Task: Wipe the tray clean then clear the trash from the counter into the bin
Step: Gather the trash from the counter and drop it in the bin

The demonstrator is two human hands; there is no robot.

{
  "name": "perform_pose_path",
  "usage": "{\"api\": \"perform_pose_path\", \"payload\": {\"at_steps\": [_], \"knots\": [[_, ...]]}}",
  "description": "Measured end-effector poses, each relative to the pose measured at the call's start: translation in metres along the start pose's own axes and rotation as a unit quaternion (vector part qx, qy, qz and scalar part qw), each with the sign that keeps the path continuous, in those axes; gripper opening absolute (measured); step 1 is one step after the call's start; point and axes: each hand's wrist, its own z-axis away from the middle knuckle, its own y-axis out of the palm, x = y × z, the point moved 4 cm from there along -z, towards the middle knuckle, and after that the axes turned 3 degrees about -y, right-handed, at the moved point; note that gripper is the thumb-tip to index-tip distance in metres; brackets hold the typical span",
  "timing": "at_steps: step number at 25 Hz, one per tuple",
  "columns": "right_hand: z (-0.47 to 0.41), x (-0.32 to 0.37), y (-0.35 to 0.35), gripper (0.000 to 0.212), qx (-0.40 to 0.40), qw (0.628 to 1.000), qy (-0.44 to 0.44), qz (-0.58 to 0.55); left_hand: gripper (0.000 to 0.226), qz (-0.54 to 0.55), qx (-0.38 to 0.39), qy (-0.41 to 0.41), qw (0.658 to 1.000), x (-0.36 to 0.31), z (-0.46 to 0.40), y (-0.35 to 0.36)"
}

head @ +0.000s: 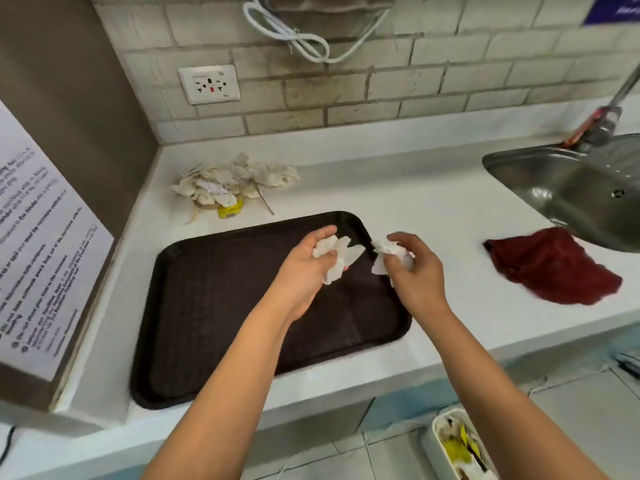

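Bin (457,445) cropped; sink (571,188) cropped

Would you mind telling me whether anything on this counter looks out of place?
Yes: a trash pile of crumpled paper sits in the back corner behind the tray, and a red cloth lies bunched beside the sink.

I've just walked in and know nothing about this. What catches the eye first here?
Two bare hands meet over a dark brown plastic tray lying on the white counter, the left hand and right hand each gripping crumpled white tissue. Behind the tray, towards the tiled wall, sits a heap of crumpled paper trash. To the right, a dark red cloth lies beside the steel sink.
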Motion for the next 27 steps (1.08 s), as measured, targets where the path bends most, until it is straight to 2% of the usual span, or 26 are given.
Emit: {"api": "perform_pose_path", "payload": {"at_steps": [5, 9, 12, 16, 19, 22, 27], "knots": [[0.023, -0.022, -0.081, 0.025, -0.022, 1.000, -0.020, 0.006, 0.019, -0.016, -0.020, 0.019, 0.999, 0.029, 0.029, 0.076], [0.049, -0.056, -0.171, 0.020, -0.055, 0.997, -0.035, 0.047, 0.019, -0.076, 0.020, -0.004, 0.997, 0.084, 0.049, 0.171], [0.080, -0.117, -0.253, 0.021, -0.090, 0.994, 0.028, 0.054, 0.026, -0.120, 0.071, -0.063, 0.988, 0.146, 0.057, 0.251], [0.128, -0.209, -0.325, 0.023, -0.102, 0.981, 0.137, 0.092, 0.028, -0.155, 0.029, -0.182, 0.971, 0.242, 0.055, 0.299], [0.163, -0.277, -0.344, 0.023, -0.097, 0.965, 0.216, 0.113, 0.023, -0.168, 0.009, -0.247, 0.954, 0.308, 0.043, 0.306], [0.197, -0.352, -0.341, 0.021, -0.079, 0.943, 0.292, 0.141, 0.014, -0.226, 0.002, -0.284, 0.932, 0.378, 0.020, 0.308], [0.222, -0.482, -0.300, 0.032, -0.009, 0.922, 0.358, 0.150, 0.017, -0.381, 0.039, -0.277, 0.881, 0.495, -0.039, 0.303]]}}
